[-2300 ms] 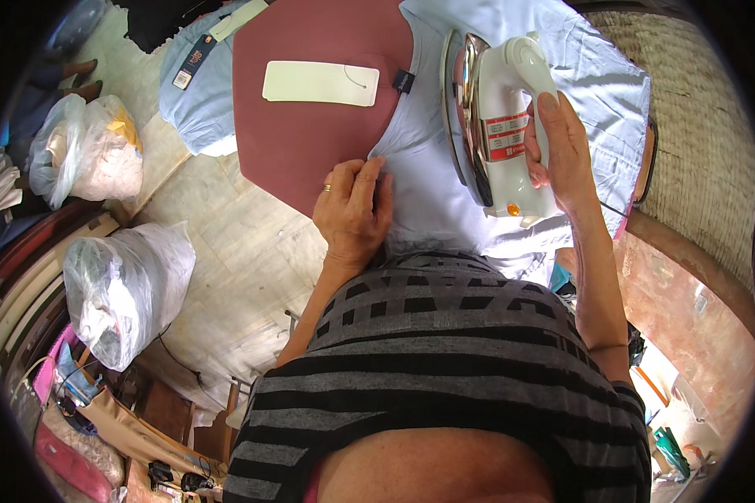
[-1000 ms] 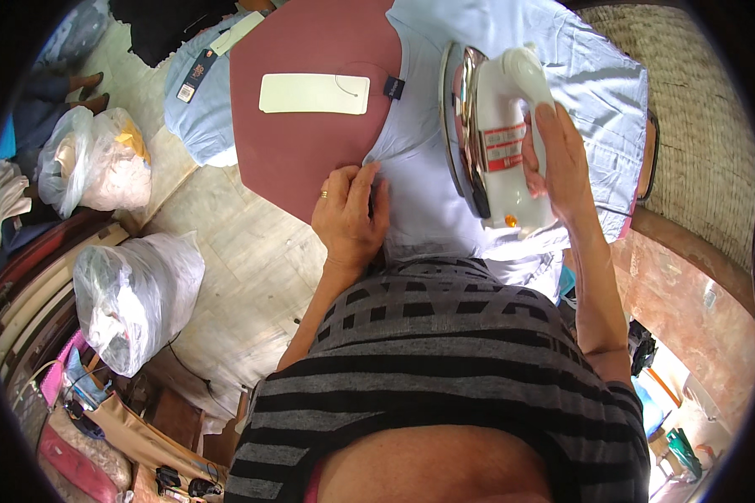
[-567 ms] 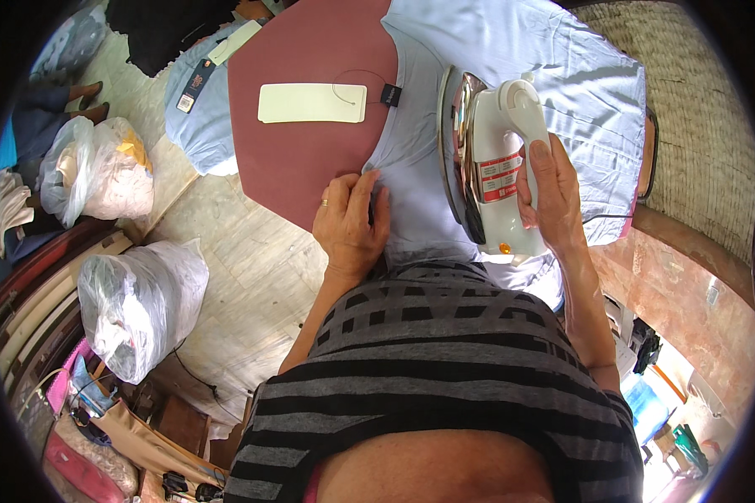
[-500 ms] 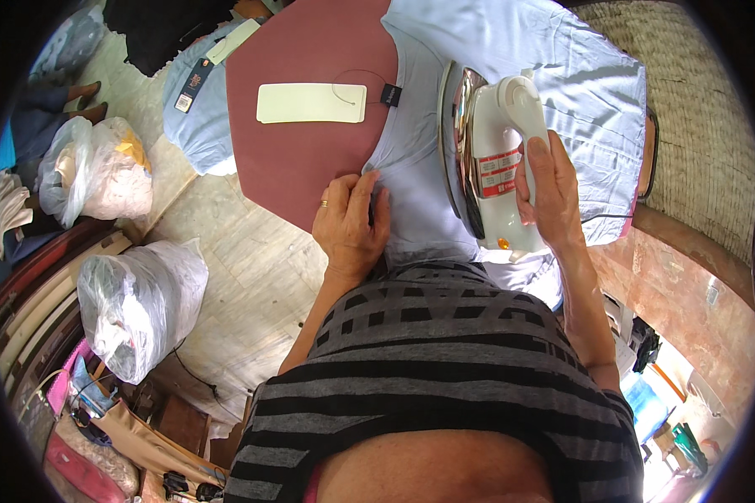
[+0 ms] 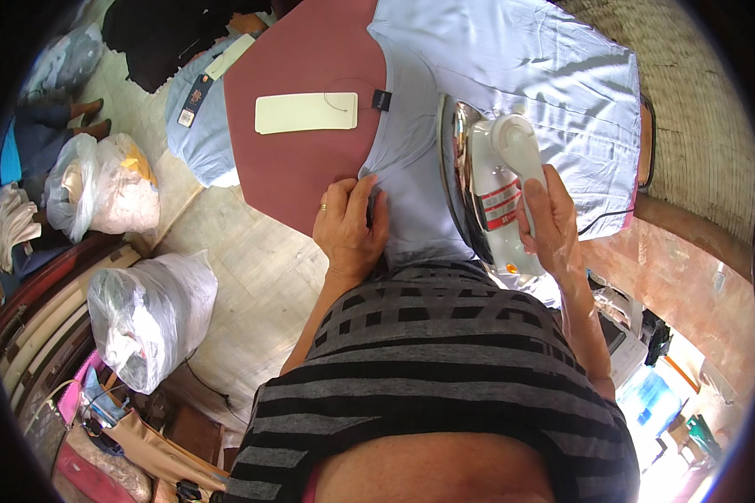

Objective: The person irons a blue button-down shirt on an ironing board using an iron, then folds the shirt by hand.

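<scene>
A light blue garment (image 5: 512,46) is spread over a dark red ironing board (image 5: 302,163), with some creases on its right part. My right hand (image 5: 554,222) wraps round the handle of a white and chrome iron (image 5: 485,172), whose soleplate rests on the blue cloth. At the near left edge of the board, my left hand (image 5: 348,226) has its fingers curled against the garment's edge, closed on the cloth. A blank pale card tag (image 5: 306,113) lies on the bare red cover, tied by a thin loop to a small black label (image 5: 382,101) at the neckline.
Another blue garment (image 5: 197,138) with tags hangs beyond the board's left side. Filled plastic bags (image 5: 151,314) stand on the tiled floor at left. The iron's black cord (image 5: 604,216) runs off to the right, near a woven mat (image 5: 705,117). A person's legs show far left.
The iron and my right hand have moved a little toward me over the garment. My left hand keeps its place at the cloth's edge. The whole view has shifted slightly.
</scene>
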Action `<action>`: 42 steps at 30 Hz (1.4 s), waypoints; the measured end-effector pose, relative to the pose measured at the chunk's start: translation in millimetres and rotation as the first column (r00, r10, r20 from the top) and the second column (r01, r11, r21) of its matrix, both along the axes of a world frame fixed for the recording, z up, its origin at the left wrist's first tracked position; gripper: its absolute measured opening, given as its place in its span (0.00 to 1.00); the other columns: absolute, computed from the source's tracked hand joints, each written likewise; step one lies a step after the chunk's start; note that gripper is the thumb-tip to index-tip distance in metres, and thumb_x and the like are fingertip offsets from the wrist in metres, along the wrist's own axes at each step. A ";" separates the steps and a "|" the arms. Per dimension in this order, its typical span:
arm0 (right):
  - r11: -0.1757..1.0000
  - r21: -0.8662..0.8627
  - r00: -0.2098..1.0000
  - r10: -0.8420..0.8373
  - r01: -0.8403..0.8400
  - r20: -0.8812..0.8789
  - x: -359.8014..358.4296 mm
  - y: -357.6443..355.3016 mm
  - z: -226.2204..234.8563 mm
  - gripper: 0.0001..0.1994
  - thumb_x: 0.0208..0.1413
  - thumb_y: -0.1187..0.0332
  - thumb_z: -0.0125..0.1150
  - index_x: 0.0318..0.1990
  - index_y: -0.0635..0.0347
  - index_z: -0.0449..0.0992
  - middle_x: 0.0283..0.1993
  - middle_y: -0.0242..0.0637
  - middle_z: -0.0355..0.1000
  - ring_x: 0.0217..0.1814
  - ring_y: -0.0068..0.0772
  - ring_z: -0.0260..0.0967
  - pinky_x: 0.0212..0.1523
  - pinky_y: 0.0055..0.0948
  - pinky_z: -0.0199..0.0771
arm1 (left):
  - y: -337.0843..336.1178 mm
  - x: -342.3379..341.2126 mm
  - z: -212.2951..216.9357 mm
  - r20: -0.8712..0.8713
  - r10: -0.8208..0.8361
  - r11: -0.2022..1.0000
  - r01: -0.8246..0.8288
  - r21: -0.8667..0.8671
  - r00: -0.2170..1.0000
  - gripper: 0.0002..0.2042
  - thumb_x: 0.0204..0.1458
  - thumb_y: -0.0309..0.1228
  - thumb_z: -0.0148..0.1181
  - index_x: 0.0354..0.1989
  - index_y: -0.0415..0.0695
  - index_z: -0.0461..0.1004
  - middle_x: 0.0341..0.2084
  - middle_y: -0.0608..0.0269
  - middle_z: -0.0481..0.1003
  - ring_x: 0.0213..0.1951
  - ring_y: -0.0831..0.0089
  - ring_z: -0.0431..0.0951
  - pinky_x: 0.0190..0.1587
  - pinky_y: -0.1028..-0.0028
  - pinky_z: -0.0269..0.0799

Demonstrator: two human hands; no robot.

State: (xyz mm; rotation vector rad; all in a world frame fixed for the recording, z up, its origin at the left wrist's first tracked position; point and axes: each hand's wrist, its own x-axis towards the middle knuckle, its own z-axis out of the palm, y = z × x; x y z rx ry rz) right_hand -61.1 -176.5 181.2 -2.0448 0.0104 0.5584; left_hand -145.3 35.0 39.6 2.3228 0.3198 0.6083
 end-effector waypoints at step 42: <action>0.993 0.036 0.988 0.105 -0.110 0.111 69.5 35.5 -24.8 0.17 0.68 0.55 0.47 0.38 0.62 0.67 0.19 0.31 0.59 0.13 0.21 0.55 0.12 0.24 0.57 | -1.1 -2.3 -8.1 0.057 0.020 0.999 -0.018 -0.037 0.998 0.12 0.46 0.25 0.67 0.41 0.47 0.79 0.33 0.64 0.74 0.33 0.65 0.76 0.35 0.69 0.72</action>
